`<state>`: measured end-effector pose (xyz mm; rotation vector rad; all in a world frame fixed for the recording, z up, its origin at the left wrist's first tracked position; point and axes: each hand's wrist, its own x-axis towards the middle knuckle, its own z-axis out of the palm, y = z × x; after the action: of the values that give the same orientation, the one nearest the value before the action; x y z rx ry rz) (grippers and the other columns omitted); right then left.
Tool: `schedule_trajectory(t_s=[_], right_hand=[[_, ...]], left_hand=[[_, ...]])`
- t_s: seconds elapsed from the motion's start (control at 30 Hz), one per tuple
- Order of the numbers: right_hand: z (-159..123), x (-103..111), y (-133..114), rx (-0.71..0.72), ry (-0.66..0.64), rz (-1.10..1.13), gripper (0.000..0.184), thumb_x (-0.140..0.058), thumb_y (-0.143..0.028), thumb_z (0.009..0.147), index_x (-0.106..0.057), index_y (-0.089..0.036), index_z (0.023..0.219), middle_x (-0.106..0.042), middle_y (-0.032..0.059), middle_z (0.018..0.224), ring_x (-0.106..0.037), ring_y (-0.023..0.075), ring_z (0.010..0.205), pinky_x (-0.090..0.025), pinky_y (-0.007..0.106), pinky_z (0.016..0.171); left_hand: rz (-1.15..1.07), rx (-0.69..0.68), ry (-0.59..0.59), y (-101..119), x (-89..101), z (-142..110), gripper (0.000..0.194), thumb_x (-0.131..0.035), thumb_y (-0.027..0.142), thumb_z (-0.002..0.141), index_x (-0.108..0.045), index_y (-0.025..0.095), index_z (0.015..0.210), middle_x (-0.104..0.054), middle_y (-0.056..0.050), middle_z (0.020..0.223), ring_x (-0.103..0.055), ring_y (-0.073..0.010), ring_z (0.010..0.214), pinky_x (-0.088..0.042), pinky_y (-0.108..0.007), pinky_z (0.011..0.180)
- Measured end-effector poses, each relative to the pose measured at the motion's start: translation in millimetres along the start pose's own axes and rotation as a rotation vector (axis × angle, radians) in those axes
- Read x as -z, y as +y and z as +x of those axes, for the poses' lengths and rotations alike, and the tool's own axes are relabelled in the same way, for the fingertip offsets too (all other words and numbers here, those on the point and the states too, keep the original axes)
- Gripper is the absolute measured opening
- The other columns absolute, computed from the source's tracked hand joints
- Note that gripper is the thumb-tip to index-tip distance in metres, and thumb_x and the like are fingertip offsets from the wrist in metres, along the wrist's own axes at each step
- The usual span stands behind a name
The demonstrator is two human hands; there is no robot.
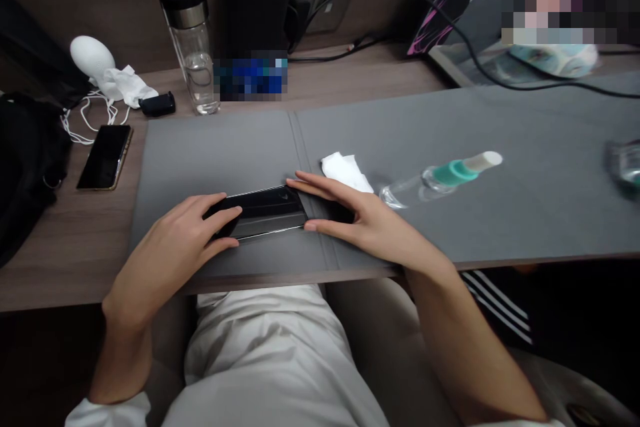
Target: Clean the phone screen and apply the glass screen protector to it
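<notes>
We lost the left end of the glossy black rectangular slab under the left hand; its small grey mark was too tiny to read. The right hand covered part of the folded white paper. We got blur on the clear bottle with teal collar and white cap. We had the clear rounded container smeared, cut off at right; the soft black bag, at left; the tall black block, at top.
</notes>
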<state>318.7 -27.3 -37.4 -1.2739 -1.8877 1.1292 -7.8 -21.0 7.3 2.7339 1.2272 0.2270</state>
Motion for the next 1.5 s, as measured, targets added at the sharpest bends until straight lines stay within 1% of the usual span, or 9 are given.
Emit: schedule_trajectory(t_s=[0.13,0.33,0.53,0.7,0.83,0.97,1.2,1.5], right_hand=[[1.3,-1.3,-1.8,0.015,0.003,-0.004,0.072,-0.074,-0.044,0.098,-0.045,-0.036,0.163,-0.059,0.0016,0.161,-0.050,0.0279,0.154,-0.034,0.052,0.132],[2.6,-3.7,-3.2,0.032,0.046,-0.016,0.065,-0.073,-0.044,0.099,-0.051,-0.035,0.159,-0.062,0.0032,0.158,-0.056,0.0296,0.149,-0.043,0.055,0.127],[3.4,-5.8,-2.6,0.054,0.069,-0.023,0.062,-0.075,-0.039,0.098,-0.056,-0.034,0.157,-0.064,0.0022,0.156,-0.058,0.0292,0.147,-0.043,0.054,0.128],[3.7,-5.5,-0.6,0.064,0.072,-0.039,0.063,-0.076,-0.040,0.097,-0.057,-0.035,0.156,-0.065,0.0018,0.155,-0.059,0.0301,0.146,-0.044,0.055,0.127],[4.0,-5.4,-0.8,0.064,0.077,-0.052,0.062,-0.075,-0.038,0.097,-0.057,-0.035,0.156,-0.066,0.0013,0.154,-0.059,0.0290,0.146,-0.044,0.054,0.127],[4.3,-5.7,-1.4,0.067,0.078,-0.052,0.061,-0.075,-0.038,0.098,-0.057,-0.035,0.156,-0.065,0.0015,0.155,-0.060,0.0292,0.145,-0.045,0.055,0.127],[4.6,-5.6,-2.1,0.071,0.083,-0.061,0.061,-0.074,-0.040,0.097,-0.057,-0.037,0.156,-0.066,0.0006,0.154,-0.061,0.0302,0.145,-0.046,0.056,0.126],[3.8,-6.4,-0.5,0.067,0.085,-0.056,0.061,-0.075,-0.039,0.098,-0.057,-0.039,0.156,-0.065,-0.0012,0.155,-0.059,0.0298,0.146,-0.045,0.055,0.126]], left_hand=[[-0.002,0.006,-0.007,1.5,1.6,0.3,0.045,-0.064,0.043,0.106,-0.065,0.024,0.147,-0.063,-0.011,0.153,-0.064,-0.0304,0.135,-0.056,-0.049,0.112],[-0.002,0.009,-0.017,3.0,3.8,0.9,0.046,-0.066,0.042,0.104,-0.065,0.024,0.146,-0.063,-0.011,0.153,-0.064,-0.0302,0.135,-0.056,-0.049,0.113],[-0.007,0.013,-0.014,1.5,2.6,0.4,0.045,-0.065,0.042,0.106,-0.066,0.023,0.147,-0.063,-0.011,0.155,-0.063,-0.0323,0.136,-0.055,-0.052,0.113],[-0.003,0.012,-0.020,2.0,3.1,-0.2,0.044,-0.062,0.043,0.107,-0.066,0.023,0.147,-0.062,-0.012,0.156,-0.063,-0.0330,0.138,-0.055,-0.055,0.114],[0.011,0.008,-0.013,2.3,3.0,-0.3,0.045,-0.065,0.041,0.106,-0.065,0.023,0.146,-0.063,-0.012,0.155,-0.063,-0.0325,0.137,-0.056,-0.054,0.113],[0.005,0.014,-0.018,2.1,3.1,-0.3,0.044,-0.063,0.043,0.107,-0.065,0.025,0.147,-0.063,-0.011,0.155,-0.063,-0.0323,0.137,-0.056,-0.053,0.112],[0.007,0.009,-0.014,1.7,2.9,-0.5,0.044,-0.063,0.043,0.107,-0.065,0.024,0.147,-0.063,-0.012,0.155,-0.063,-0.0311,0.138,-0.055,-0.051,0.114],[0.018,0.002,-0.002,3.0,2.1,-0.6,0.045,-0.068,0.039,0.104,-0.066,0.022,0.145,-0.063,-0.012,0.154,-0.063,-0.0308,0.137,-0.055,-0.050,0.114]])
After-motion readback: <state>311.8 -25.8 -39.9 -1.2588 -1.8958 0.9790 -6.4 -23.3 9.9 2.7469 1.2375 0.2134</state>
